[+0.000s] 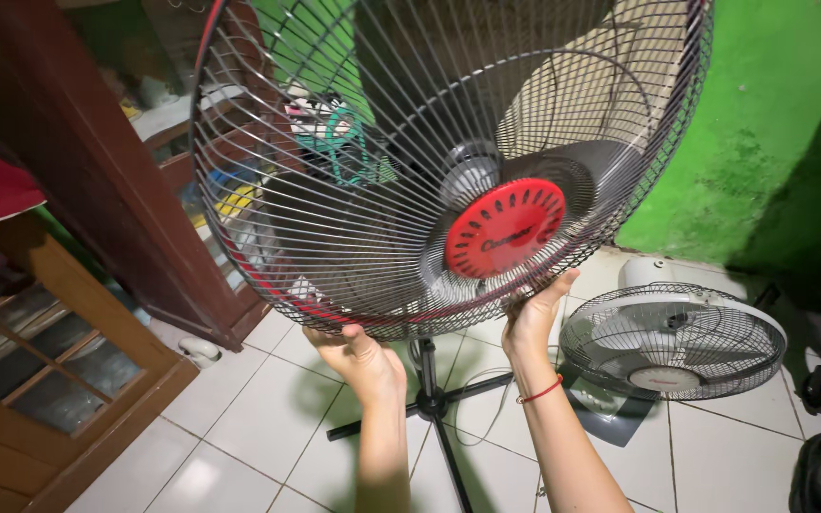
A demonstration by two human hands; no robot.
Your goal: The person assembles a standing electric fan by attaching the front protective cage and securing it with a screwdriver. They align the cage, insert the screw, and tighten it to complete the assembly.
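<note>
Item: standing fan, front grille (382, 190), black wire with a red rim and a red round centre cap (505, 226), held up close before you and filling the upper middle of the view, its cross-shaped stand (434, 404) on the white floor tiles (239, 418) below. Your left hand (361, 356) cups the lower rim from beneath, fingers curled up behind the wire; whether they clamp it cannot be told. Your right hand (532, 312), red string at the wrist, presses open fingers against the rim just under the cap. Handling, as a judgement: keep both hands spread along the rim, lift evenly so the grille does not twist, and keep fingertips out of the gaps near the blades (563, 161). At right, a second, smaller fan (672, 337) stands on the floor, well apart. Not legible: the grille's top is cut off, any rim clips are hidden, and the shelf clutter behind the wires at left is indistinct.
</note>
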